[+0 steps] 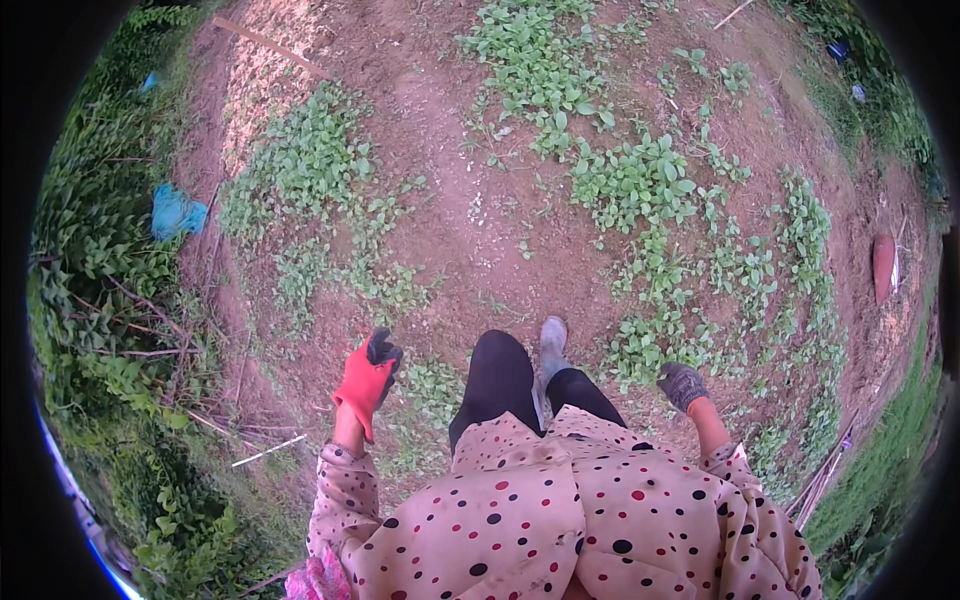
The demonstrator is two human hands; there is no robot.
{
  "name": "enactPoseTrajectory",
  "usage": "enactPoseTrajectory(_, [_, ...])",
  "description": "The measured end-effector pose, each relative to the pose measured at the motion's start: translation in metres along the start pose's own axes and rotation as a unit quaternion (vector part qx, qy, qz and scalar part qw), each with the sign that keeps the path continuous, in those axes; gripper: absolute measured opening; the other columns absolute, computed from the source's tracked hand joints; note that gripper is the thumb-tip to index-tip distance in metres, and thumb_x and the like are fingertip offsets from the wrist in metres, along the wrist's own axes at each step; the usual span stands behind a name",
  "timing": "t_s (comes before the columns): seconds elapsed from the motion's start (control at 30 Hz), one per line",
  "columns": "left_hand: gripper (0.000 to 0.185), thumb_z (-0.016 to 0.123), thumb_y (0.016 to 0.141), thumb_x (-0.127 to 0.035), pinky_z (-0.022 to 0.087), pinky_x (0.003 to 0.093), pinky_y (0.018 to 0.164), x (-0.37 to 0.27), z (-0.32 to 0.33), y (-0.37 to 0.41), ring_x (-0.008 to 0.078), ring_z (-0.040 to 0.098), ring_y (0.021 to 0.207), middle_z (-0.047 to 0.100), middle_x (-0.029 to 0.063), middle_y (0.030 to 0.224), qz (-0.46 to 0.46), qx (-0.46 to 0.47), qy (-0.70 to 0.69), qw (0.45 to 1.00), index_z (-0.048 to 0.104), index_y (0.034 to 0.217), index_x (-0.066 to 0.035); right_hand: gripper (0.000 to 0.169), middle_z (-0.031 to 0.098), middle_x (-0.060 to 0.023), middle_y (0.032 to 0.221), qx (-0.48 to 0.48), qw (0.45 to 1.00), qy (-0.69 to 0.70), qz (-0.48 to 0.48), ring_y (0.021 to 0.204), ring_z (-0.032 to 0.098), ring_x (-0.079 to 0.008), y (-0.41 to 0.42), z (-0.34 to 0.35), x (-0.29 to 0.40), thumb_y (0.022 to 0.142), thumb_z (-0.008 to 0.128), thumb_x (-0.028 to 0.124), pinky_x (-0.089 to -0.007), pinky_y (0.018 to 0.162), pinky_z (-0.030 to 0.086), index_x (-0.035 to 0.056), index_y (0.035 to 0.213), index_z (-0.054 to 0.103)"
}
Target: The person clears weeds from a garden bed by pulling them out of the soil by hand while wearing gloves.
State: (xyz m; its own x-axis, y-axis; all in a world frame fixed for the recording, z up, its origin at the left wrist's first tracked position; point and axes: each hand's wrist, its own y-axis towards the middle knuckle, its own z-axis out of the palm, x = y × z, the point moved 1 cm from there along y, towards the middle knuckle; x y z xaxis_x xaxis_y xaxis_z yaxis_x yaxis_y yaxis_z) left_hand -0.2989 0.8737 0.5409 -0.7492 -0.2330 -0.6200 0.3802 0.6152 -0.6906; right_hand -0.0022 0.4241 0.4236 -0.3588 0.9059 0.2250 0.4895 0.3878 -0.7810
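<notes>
My left hand (370, 379), in a red glove with dark fingers and palm, hangs at my left side above the soil, its fingers curled; whether anything lies inside them cannot be told. On the other side, my right hand (683, 386) wears a grey knit glove with an orange cuff. Its fingers are bent and partly hidden, just below a patch of low leafy plants (637, 349). Between the hands are my dark-trousered legs, and one grey boot (553, 337) stands on the bare soil (480, 277).
Leafy plants grow in patches at the left (322, 154) and top centre (536, 60). A wooden stick (274, 49) lies at the upper left. Dense bushes with a blue plastic bag (176, 213) edge the left; a white stick (268, 450) lies lower. A reddish object (883, 268) is far right.
</notes>
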Motion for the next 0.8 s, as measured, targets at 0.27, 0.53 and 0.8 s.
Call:
enactPoseTrajectory(0.27, [0.039, 0.055, 0.080, 0.001, 0.044, 0.0189, 0.063, -0.031, -0.028, 0.087, 0.0098, 0.056, 0.080, 0.059, 0.0080, 0.099, 0.007, -0.003, -0.057, 0.998, 0.046, 0.118, 0.000, 0.036, 0.061, -0.0171, 0.094, -0.050, 0.999, 0.010, 0.001, 0.090, 0.058, -0.0311, 0.054, -0.048, 0.074, 0.072, 0.062, 0.025, -0.0376, 0.080, 0.045, 0.0067, 0.102, 0.058])
enactPoseTrajectory(0.53, [0.042, 0.053, 0.080, 0.002, 0.044, 0.0227, 0.070, -0.140, -0.055, 0.304, 0.0119, 0.054, 0.086, 0.056, 0.0108, 0.104, 0.063, 0.109, 0.014, 0.992, 0.043, 0.121, -0.002, 0.029, 0.059, -0.0173, 0.096, -0.066, 0.995, 0.038, 0.060, 0.091, 0.056, -0.0332, 0.159, -0.075, 0.169, 0.074, 0.056, 0.024, -0.0383, 0.078, 0.045, 0.0067, 0.098, 0.057])
enactPoseTrajectory(0.8, [0.049, 0.048, 0.077, 0.012, 0.042, 0.0230, 0.085, -0.259, -0.010, 0.469, 0.0127, 0.053, 0.098, 0.053, 0.0116, 0.111, 0.202, 0.241, 0.165, 0.935, 0.039, 0.124, 0.001, 0.024, 0.060, -0.0047, 0.070, -0.015, 0.838, 0.501, 0.215, 0.060, 0.056, -0.0115, 0.206, -0.056, 0.283, 0.080, 0.057, 0.021, -0.0277, 0.056, 0.048, 0.0028, 0.095, 0.061])
